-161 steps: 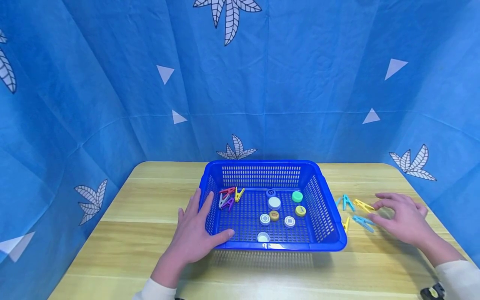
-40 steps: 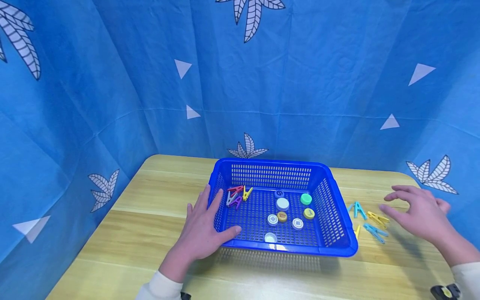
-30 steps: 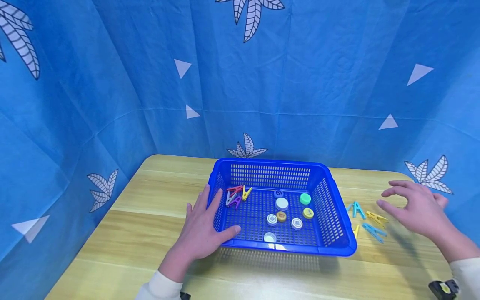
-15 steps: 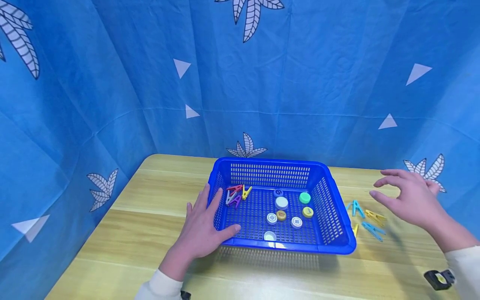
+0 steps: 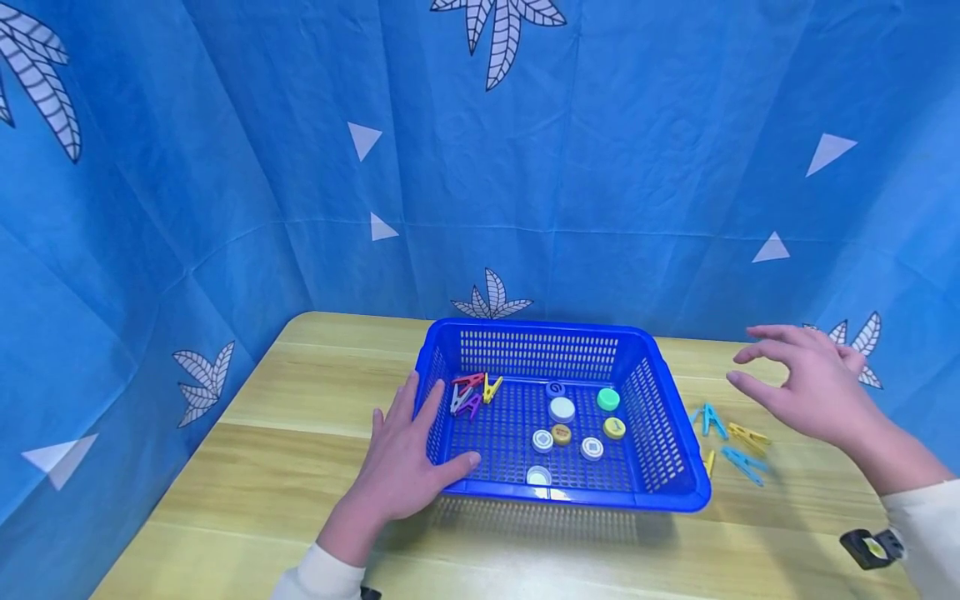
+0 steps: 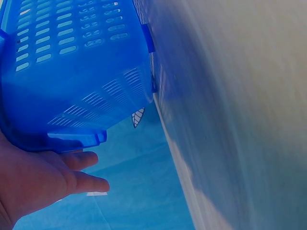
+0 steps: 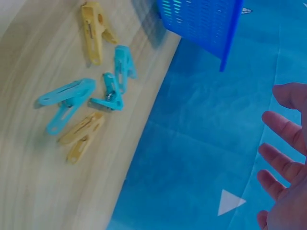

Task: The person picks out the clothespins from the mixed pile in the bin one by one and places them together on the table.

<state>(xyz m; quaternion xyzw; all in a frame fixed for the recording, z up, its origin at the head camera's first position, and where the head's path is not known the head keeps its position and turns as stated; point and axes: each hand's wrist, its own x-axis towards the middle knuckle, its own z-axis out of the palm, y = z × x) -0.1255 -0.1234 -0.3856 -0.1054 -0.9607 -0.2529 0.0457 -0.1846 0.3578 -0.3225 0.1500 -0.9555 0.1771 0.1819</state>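
Observation:
A blue plastic basket (image 5: pixel 551 497) stands on the table. My left hand (image 5: pixel 397 462) rests on its left rim with fingers spread and straight. Inside, at the left, several small clothespins lie together: red (image 5: pixel 470 379), white (image 5: pixel 460 398), purple (image 5: pixel 469 406) and yellow (image 5: pixel 491 387). Several bottle caps sit to their right, among them a green cap (image 5: pixel 608 399) and a white cap (image 5: pixel 562 409). My right hand (image 5: pixel 813 383) hovers holding nothing, its fingers loosely bent. Below it, outside the basket, lie teal clothespins (image 7: pixel 67 103) and yellow clothespins (image 7: pixel 82 136).
The wooden table (image 5: pixel 300 467) extends on both sides of the basket. A blue patterned cloth (image 5: pixel 637 167) hangs behind and around it. One yellow clothespin (image 5: pixel 708 463) lies close to the basket's right wall, partly hidden in the head view.
Earlier my right hand's fingertips were at the yellow clothespin; it has since lifted away, rising up and leftward over the last second. The left hand stays on the rim. The head view has shifted slightly.

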